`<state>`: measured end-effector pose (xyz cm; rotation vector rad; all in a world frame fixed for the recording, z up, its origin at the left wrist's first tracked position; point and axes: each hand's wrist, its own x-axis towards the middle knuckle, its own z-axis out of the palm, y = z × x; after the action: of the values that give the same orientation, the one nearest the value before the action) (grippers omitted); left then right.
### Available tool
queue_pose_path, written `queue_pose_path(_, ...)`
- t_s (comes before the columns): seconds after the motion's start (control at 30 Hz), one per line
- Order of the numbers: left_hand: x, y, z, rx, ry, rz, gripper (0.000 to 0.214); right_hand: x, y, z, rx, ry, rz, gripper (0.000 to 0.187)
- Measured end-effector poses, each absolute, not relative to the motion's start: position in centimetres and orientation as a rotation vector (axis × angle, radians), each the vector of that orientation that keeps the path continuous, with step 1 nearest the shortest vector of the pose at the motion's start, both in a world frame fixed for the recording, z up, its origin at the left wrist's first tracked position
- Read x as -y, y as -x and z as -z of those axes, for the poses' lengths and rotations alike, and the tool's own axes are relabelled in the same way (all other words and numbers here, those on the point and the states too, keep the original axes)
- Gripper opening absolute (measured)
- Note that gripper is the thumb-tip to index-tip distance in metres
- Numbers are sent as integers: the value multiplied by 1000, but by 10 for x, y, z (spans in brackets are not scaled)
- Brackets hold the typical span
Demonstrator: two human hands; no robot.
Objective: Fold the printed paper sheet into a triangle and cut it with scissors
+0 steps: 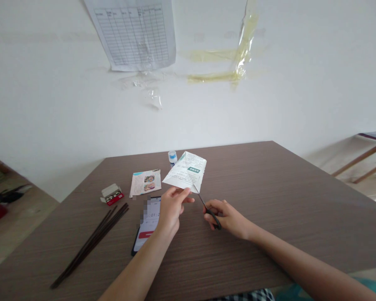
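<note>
My left hand [172, 207] pinches the near corner of a folded printed paper [186, 171] and holds it up above the brown table [269, 200]. My right hand [227, 217] grips black-handled scissors [208, 207], fingers through the loops. The blades point up and left, and their tips meet the paper's lower edge right beside my left fingertips.
A phone [147, 228] with a lit screen lies under my left wrist. Left of it lie several long dark sticks [92, 242], a small red and white box [112, 195] and a printed leaflet [146, 182]. A small glue bottle [172, 158] stands behind the paper.
</note>
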<state>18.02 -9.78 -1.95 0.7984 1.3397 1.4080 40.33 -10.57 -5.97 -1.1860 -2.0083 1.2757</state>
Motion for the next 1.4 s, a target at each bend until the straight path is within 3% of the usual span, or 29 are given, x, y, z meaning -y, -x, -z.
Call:
queue_pose_path(0.6, 97, -180, 23, -1317, -829, -1387, 37, 106, -404, 61, 1980, 1177, -1276, 48)
queue_pose_path(1.03, 95, -178, 27, -1335, -847, -1372, 33, 106, -400, 59, 1948, 1200, -1243, 26)
queue_pose_path(1.4, 95, -178, 26, -1366, -844, -1349, 29, 105, -401, 60, 2021, 1207, -1237, 36)
